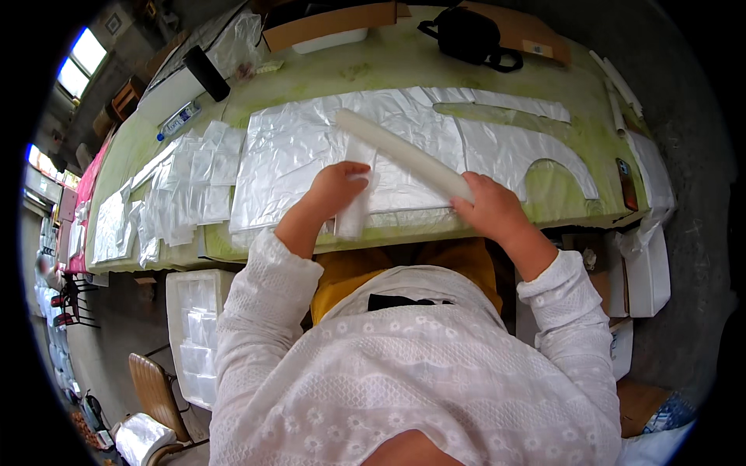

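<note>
My right hand (495, 208) is closed around the near end of a long, pale, straight bar (400, 151), which slants up to the left over the plastic. In my left hand (336, 189), fingers curled, is a narrow folded strip of thin translucent plastic film (353, 216) that hangs toward the table's front edge. Beneath both hands lies a wide stack of white plastic bags (291, 147), crinkled and spread flat. On its right side the stack has a curved cut-out, with a handle-like loop (571, 159) around it.
Small clear bags (183, 182) lie in overlapping rows at left, by a water bottle (179, 120) and a black cylinder (206, 74). A cardboard box (330, 27) and black bag (466, 35) stand at the back. A phone (625, 185) lies right; a white bin (177, 342) stands below left.
</note>
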`<act>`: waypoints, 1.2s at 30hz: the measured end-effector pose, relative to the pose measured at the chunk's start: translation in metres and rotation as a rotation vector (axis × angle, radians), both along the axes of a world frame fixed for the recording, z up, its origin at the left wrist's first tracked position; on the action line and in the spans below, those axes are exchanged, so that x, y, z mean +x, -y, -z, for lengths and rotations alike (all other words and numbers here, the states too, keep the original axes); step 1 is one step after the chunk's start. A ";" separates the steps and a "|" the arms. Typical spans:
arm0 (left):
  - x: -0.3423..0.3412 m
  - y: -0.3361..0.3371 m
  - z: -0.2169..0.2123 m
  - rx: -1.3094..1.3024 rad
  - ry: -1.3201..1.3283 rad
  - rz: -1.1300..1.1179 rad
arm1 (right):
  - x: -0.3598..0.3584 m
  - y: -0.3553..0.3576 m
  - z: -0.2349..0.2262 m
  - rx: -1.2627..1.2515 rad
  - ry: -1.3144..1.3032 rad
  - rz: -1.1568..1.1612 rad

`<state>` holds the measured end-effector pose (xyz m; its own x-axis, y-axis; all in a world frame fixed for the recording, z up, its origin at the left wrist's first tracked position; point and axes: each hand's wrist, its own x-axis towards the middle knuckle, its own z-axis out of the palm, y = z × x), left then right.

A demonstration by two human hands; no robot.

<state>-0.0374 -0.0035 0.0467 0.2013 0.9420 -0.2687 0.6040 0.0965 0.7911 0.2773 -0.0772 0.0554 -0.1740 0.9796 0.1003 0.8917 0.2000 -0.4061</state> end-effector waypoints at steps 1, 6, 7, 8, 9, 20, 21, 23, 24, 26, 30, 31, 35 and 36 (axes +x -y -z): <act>-0.005 0.012 0.000 -0.028 0.013 0.061 | 0.004 0.000 0.000 0.010 0.008 0.024; -0.006 0.061 -0.013 -0.333 0.205 0.026 | 0.034 -0.009 0.005 -0.074 0.084 0.193; -0.004 0.069 -0.012 -0.332 0.249 -0.003 | 0.034 -0.003 0.012 0.056 0.148 0.173; -0.003 0.078 -0.009 -0.329 0.292 -0.033 | 0.033 0.004 0.019 0.187 0.210 0.151; 0.000 0.084 -0.009 -0.365 0.360 -0.070 | 0.033 0.008 0.022 0.326 0.275 0.133; 0.000 0.123 0.003 -0.659 0.726 0.039 | -0.085 0.032 0.044 0.266 -0.070 -0.428; -0.009 0.123 0.002 -0.699 0.649 0.147 | -0.088 0.029 0.053 0.303 -0.100 -0.401; -0.026 0.129 -0.001 -0.455 0.586 0.236 | -0.089 0.027 0.054 0.300 -0.139 -0.396; -0.032 0.133 0.000 -0.337 0.557 0.277 | -0.090 0.028 0.055 0.292 -0.155 -0.395; -0.036 0.118 0.006 0.192 0.207 0.131 | -0.089 0.028 0.053 0.299 -0.133 -0.395; -0.021 0.071 0.008 0.822 -0.050 0.223 | -0.088 0.031 0.041 0.255 -0.092 -0.396; -0.016 0.063 0.010 0.845 -0.076 0.218 | -0.089 0.031 0.041 0.277 -0.180 -0.374; -0.009 0.037 0.011 0.563 -0.126 0.384 | -0.089 0.025 0.045 0.336 -0.379 -0.344; -0.010 0.031 0.010 0.515 -0.147 0.407 | -0.088 0.024 0.045 0.352 -0.390 -0.352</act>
<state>-0.0473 -0.0345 0.0364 0.5631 0.8140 0.1428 0.6172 -0.5292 0.5823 0.1891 -0.1008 0.0101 -0.3658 0.7669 0.5273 0.5476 0.6355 -0.5443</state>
